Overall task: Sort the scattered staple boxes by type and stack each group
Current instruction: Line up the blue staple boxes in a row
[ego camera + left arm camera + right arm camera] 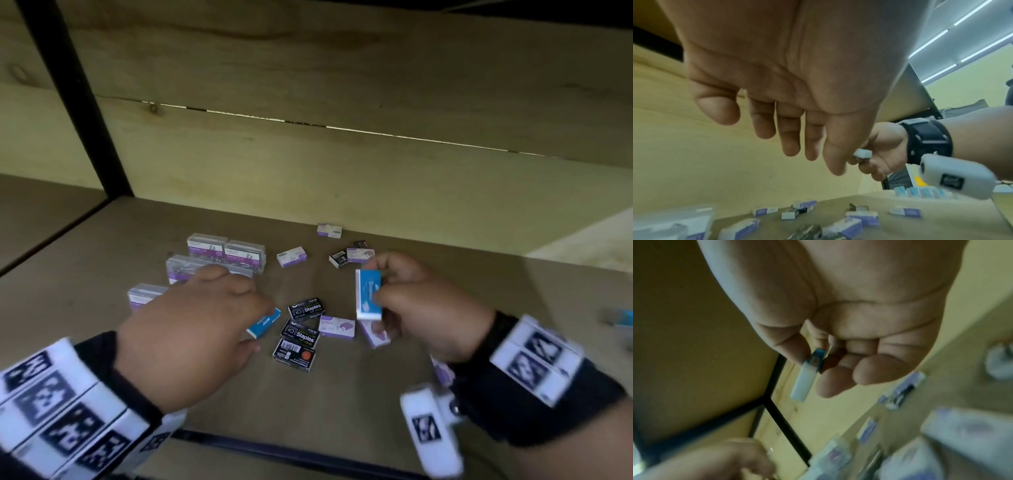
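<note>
My right hand (380, 291) holds a blue-and-white staple box (369, 294) upright above the shelf, pinched between thumb and fingers; the right wrist view shows the same box (807, 374) edge-on. My left hand (239, 308) hovers with straight, relaxed fingers (791, 129) over a second blue box (263, 322) lying on the shelf, and holds nothing. Three black staple boxes (301, 330) lie between my hands. Purple-and-white boxes (336, 327) lie scattered beside them and further back (329, 230).
Several clear paper-clip boxes (226, 253) stand at the back left, partly behind my left hand. A row of blue boxes (920, 192) sits at the far right. A wooden back wall (342, 178) and a black post (85, 120) bound the shelf.
</note>
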